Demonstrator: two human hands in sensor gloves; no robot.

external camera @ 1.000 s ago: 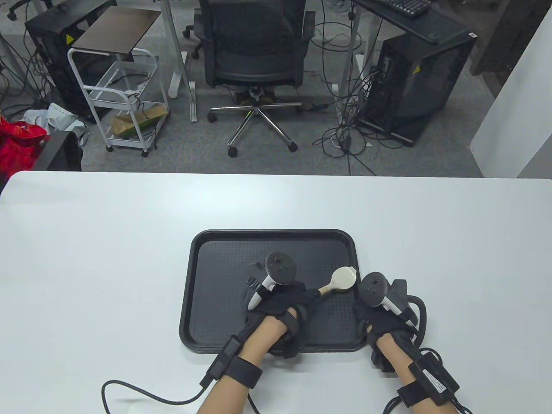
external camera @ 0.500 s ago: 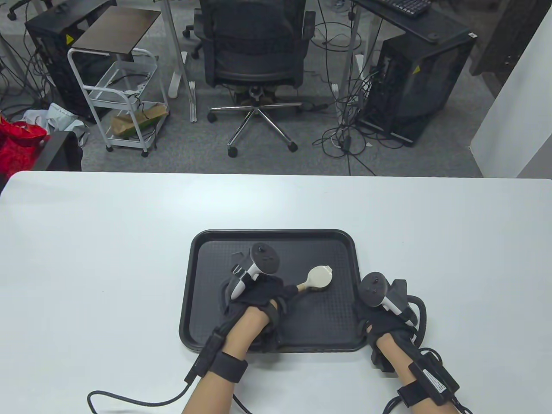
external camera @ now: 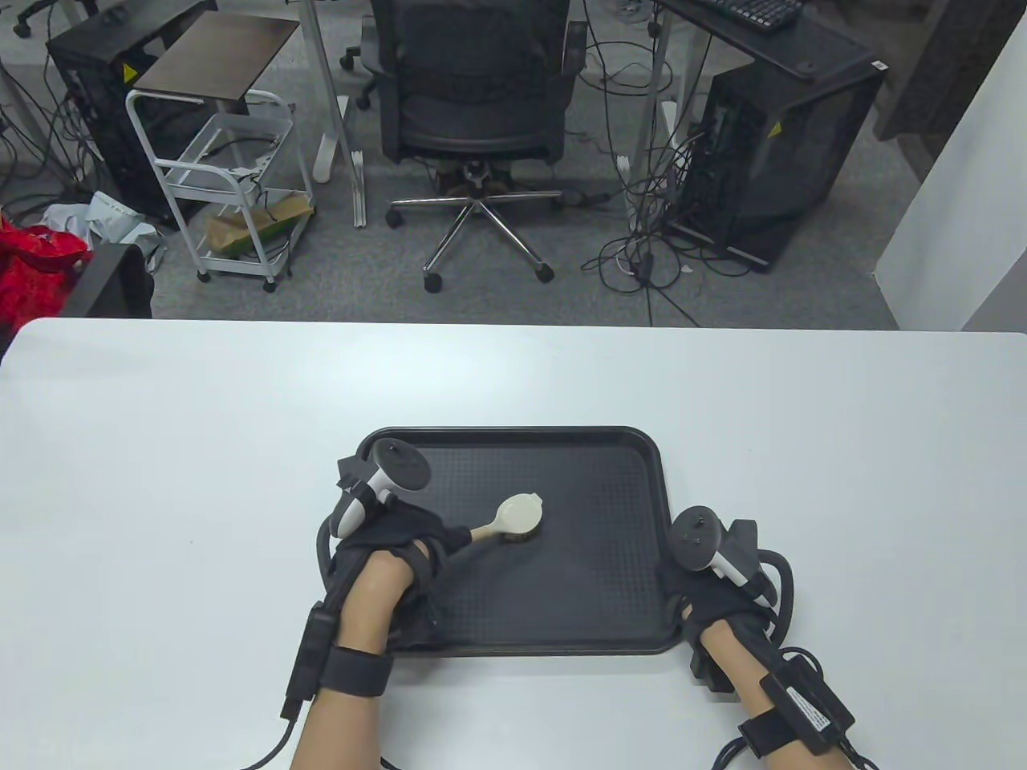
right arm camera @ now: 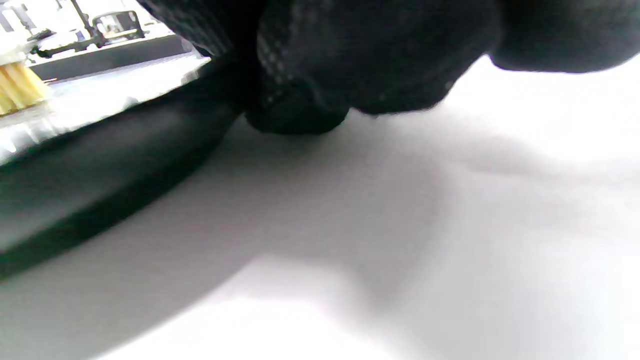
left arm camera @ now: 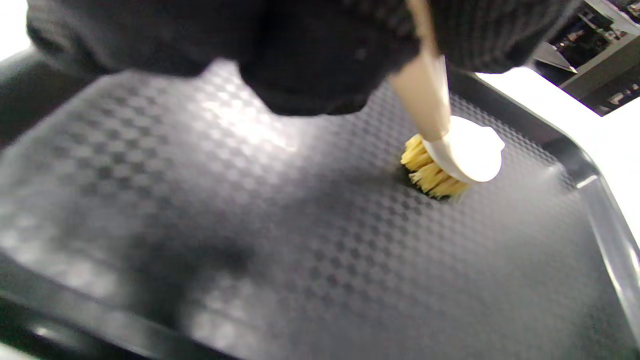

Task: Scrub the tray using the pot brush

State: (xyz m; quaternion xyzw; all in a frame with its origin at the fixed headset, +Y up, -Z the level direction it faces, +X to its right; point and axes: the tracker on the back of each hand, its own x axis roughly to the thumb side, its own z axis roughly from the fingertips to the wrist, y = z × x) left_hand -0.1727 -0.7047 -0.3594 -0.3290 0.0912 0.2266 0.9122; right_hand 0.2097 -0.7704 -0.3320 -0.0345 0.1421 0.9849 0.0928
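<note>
A black textured tray [external camera: 642, 449] lies on the white table near its front edge. My left hand [external camera: 393, 545] grips the handle of the pot brush [external camera: 517, 515], whose cream head sits on the tray floor left of the middle. In the left wrist view the yellow bristles [left arm camera: 430, 172] press on the tray floor [left arm camera: 300, 250] below my gloved fingers [left arm camera: 300, 60]. My right hand [external camera: 698, 577] rests at the tray's right front rim; in the right wrist view its fingers [right arm camera: 300, 100] touch the rim [right arm camera: 100, 170] and the table.
The white table [external camera: 160, 481] stretches wide on both sides of the tray. Glove cables trail off the front edge [external camera: 770, 738]. Beyond the table stand an office chair [external camera: 473, 96], a white cart [external camera: 225, 184] and computer towers on the floor.
My left hand has slid the brush leftward across the tray floor, from near the right rim to left of the middle. My right hand has stayed at the tray's right front rim.
</note>
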